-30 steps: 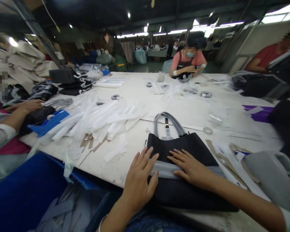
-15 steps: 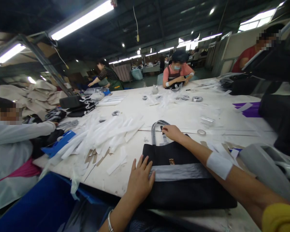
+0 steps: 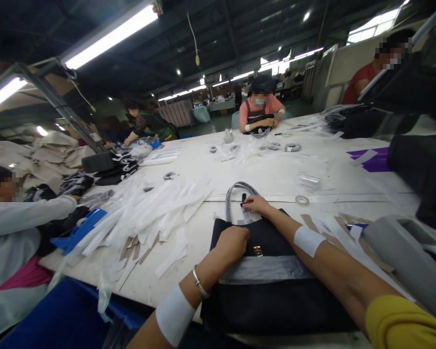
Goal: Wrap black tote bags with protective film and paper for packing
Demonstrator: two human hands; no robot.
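Note:
A black handbag (image 3: 269, 303) lies on the table in front of me, with a gold clasp (image 3: 257, 251) and a band of cloudy plastic film (image 3: 265, 269) across its front. Its wrapped handle (image 3: 228, 201) arches up beyond the top edge. My right hand (image 3: 257, 204) pinches a small black strap (image 3: 243, 198) inside the handle's loop. Over the upper left part of the bag is my left hand (image 3: 233, 245), its fingers curled in; what they grip, if anything, is hidden.
White foam strips (image 3: 141, 208) and brown card pieces lie heaped at left. A roll of tape (image 3: 302, 200) sits beyond the bag, and a grey tape dispenser (image 3: 403, 257) at right. Co-workers sit around the table; one in pink (image 3: 263, 106) handles a dark item across from me.
My left hand has left its flat spread on the bag's left side and moved up to the top edge, fingers now curled. My right hand keeps its pinch on the strap.

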